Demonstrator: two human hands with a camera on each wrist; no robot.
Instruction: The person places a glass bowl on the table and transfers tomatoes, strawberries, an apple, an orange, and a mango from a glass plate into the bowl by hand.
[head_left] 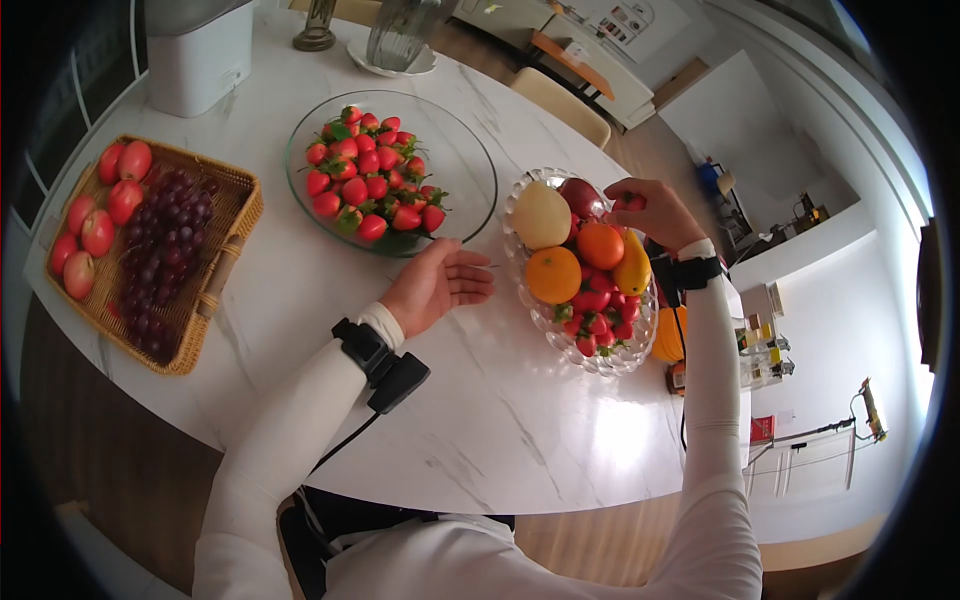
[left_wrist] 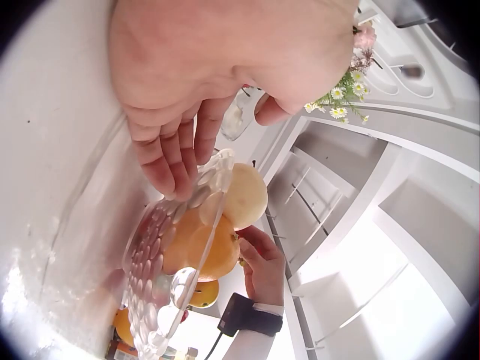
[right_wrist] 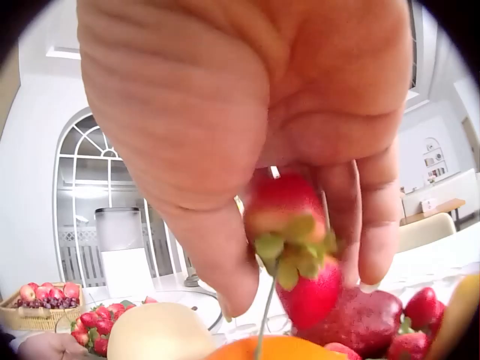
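Observation:
My right hand [head_left: 662, 215] pinches a strawberry [right_wrist: 285, 206] between thumb and fingers, at the far right rim of the clear glass bowl [head_left: 520, 285]. A second strawberry [right_wrist: 311, 294] shows just below it; whether it is also held I cannot tell. The bowl holds a pale round fruit [head_left: 541, 215], two oranges [head_left: 553, 275], a dark red fruit [head_left: 583, 198], a yellow fruit [head_left: 632, 264] and several strawberries. My left hand [head_left: 438, 285], fingers loosely bent and holding nothing, lies between the bowl and a round glass plate [head_left: 470, 215] heaped with strawberries [head_left: 370, 175].
A wicker basket [head_left: 228, 250] with grapes and red fruits stands at the left. Behind are a white appliance [head_left: 198, 60] and glass vessels [head_left: 398, 40]. An orange pumpkin-like object [head_left: 668, 335] and bottles [head_left: 765, 360] are right of the bowl.

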